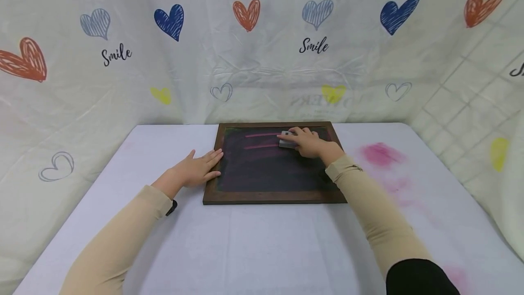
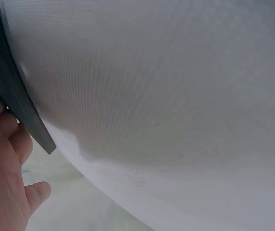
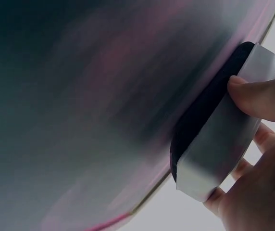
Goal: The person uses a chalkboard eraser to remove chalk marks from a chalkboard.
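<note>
A wood-framed chalkboard (image 1: 262, 172) lies on the white-covered table, with pink chalk lines (image 1: 262, 146) across its upper part. My right hand (image 1: 308, 143) grips a grey chalkboard eraser (image 1: 288, 143) over the upper right of the board. In the right wrist view the eraser (image 3: 219, 139) has a dark felt side facing the board, and the thumb (image 3: 253, 96) lies along its body. Pink smears (image 3: 113, 57) show on the board there. At the frame's left side, my left hand (image 1: 196, 168) rests with straight fingers touching the wooden edge (image 2: 17, 91).
Pink chalk stains (image 1: 382, 155) mark the tablecloth right of the board. Behind the table hangs a pale curtain (image 1: 278, 67) printed with hearts and words. White cloth (image 1: 262, 249) covers the table in front of the board.
</note>
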Available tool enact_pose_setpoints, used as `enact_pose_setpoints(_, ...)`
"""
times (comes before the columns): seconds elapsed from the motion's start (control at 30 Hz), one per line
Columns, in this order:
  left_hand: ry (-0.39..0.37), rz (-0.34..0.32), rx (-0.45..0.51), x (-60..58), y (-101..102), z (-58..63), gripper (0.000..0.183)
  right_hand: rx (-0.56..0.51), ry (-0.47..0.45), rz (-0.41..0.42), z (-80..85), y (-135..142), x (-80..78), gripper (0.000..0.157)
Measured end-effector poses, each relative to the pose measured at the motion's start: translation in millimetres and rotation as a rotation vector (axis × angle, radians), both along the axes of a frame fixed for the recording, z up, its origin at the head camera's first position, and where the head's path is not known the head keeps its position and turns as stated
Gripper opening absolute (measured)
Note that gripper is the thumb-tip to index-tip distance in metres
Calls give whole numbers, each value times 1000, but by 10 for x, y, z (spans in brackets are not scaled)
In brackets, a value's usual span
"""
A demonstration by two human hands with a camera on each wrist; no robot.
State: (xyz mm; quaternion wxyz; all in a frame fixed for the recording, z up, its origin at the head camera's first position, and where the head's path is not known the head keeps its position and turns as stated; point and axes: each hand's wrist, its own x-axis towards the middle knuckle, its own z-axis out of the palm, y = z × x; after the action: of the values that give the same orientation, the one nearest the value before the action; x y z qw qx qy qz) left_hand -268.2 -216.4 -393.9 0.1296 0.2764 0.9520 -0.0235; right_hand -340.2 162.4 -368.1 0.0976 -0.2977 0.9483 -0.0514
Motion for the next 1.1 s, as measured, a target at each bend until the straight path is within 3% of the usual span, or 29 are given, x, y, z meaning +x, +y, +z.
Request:
enact_pose_setpoints(0.67, 2, -6, 5, -5, -4, -17, 73, 25, -30, 64, -49, -827, 0, 63)
enact_pose_setpoints(1.1, 11, 1, -22, -7, 14, -19, 72, 139, 23, 58, -79, -1424, 167, 76)
